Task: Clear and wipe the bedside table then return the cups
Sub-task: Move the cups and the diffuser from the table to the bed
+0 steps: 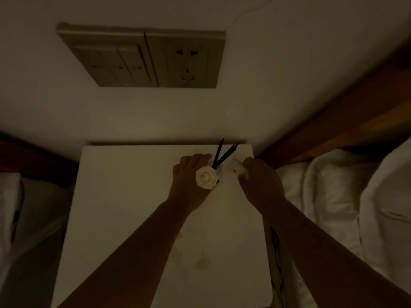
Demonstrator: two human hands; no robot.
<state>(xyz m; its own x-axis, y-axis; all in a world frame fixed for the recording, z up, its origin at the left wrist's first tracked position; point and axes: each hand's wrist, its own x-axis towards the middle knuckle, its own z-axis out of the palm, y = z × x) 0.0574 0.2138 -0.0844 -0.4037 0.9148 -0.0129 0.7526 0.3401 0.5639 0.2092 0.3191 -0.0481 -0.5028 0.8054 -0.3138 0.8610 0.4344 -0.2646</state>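
Both forearms (pixel 133 252) are reaching to the bench's (pixel 124 196) far right corner.
My left hand (pixel 189 176) is gripping the jar (pixel 219 172) of sticks (pixel 222 152) and rose (pixel 206 177); my right hand (pixel 260 181) is gripping a clear cup (pixel 240 168).

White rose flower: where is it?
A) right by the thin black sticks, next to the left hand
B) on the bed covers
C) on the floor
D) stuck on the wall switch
A: the white rose flower sits at the foot of the thin black sticks, just in front of the left hand in this view, near the far right corner of the white bedside table.
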